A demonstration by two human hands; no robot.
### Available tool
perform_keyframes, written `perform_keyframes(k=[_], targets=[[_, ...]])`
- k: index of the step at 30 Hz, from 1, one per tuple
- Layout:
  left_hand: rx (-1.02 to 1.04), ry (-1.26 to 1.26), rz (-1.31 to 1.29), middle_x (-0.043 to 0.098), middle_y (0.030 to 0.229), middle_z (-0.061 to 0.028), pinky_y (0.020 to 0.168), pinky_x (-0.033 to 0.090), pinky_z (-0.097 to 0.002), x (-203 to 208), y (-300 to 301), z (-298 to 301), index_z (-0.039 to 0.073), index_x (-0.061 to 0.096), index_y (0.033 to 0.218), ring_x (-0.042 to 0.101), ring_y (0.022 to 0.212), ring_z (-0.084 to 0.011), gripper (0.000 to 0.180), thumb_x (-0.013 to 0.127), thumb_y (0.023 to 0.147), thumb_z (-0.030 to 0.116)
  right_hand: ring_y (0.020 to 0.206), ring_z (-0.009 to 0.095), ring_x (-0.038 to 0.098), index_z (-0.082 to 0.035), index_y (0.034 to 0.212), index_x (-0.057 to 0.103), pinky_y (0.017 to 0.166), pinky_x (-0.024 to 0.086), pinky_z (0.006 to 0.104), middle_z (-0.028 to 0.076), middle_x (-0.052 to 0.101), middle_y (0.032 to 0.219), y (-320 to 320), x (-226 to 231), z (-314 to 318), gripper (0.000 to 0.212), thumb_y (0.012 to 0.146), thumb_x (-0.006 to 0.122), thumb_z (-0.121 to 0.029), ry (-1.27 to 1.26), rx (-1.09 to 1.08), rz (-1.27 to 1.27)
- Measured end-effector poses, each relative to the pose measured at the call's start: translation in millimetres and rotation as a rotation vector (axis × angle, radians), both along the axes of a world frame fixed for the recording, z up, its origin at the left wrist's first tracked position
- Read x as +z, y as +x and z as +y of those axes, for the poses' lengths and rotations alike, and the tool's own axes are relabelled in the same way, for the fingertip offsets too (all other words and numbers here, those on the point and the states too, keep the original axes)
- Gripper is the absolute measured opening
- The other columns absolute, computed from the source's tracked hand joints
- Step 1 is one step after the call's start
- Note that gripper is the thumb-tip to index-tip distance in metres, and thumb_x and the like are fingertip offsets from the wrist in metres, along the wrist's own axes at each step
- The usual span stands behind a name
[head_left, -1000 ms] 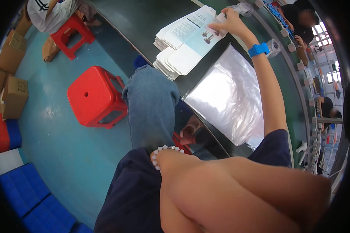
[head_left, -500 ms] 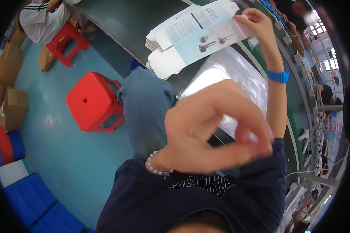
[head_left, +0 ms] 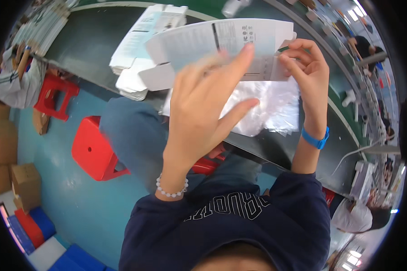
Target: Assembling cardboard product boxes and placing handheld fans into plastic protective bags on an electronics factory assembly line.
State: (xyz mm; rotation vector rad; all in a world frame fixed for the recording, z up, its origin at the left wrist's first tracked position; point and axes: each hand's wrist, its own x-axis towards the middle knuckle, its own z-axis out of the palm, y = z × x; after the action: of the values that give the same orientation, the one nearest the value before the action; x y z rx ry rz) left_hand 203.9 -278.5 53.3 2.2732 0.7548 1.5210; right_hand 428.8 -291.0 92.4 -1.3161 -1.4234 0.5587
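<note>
My right hand (head_left: 311, 67), with a blue band at its wrist, pinches the right end of a flat unfolded carton (head_left: 267, 43) printed in white and pale blue. The carton is held up over the table, its panels slightly bent. In front of it is my left hand (head_left: 196, 106), which wears a bead bracelet. Its fingers are spread with nothing in them, somewhat blurred, and they hide part of the carton's lower edge. A stack of similar flat cartons (head_left: 135, 47) lies on the table to the left. Beneath the raised carton rest clear plastic bags (head_left: 280, 106).
The dark table (head_left: 92, 36) runs across in front of me. Red stools (head_left: 92, 147) stand on the blue floor at left, one beside a seated person (head_left: 20, 81). Cardboard boxes (head_left: 26, 183) and blue bins (head_left: 79, 259) line the left side. A white cable (head_left: 348, 156) crosses the right end.
My left hand has opened from a curled shape and moved up to the carton. The carton has come away from the stack to the right, in my right hand. The view has turned.
</note>
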Motion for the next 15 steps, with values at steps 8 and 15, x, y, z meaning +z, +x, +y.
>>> perform_keyframes(k=[8,15], targets=[[0.157,0.037,0.435,0.027,0.15,-0.0149,0.108,0.02,-0.0562,14,50,-9,0.027,0.042,0.141,0.026,0.137,-0.0387,0.109,0.084,0.041,0.025,0.076,0.01,0.063,-0.003,0.116,0.044,0.064,0.045,0.0204,0.01,0.069,0.089,6,-3,-60,0.038,0.083,0.065,0.001,-0.06,-0.009,0.239],[-0.007,-0.097,0.457,0.043,0.135,-0.0157,0.107,0.027,-0.0478,6,69,-17,0.012,0.035,0.144,0.04,0.127,-0.034,0.114,0.084,0.041,0.024,0.098,0.019,0.061,0.002,0.124,0.038,0.089,0.044,0.0313,0.016,0.069,0.1,33,-20,-91,0.043,0.089,0.06,-0.008,0.037,0.112,0.291]])
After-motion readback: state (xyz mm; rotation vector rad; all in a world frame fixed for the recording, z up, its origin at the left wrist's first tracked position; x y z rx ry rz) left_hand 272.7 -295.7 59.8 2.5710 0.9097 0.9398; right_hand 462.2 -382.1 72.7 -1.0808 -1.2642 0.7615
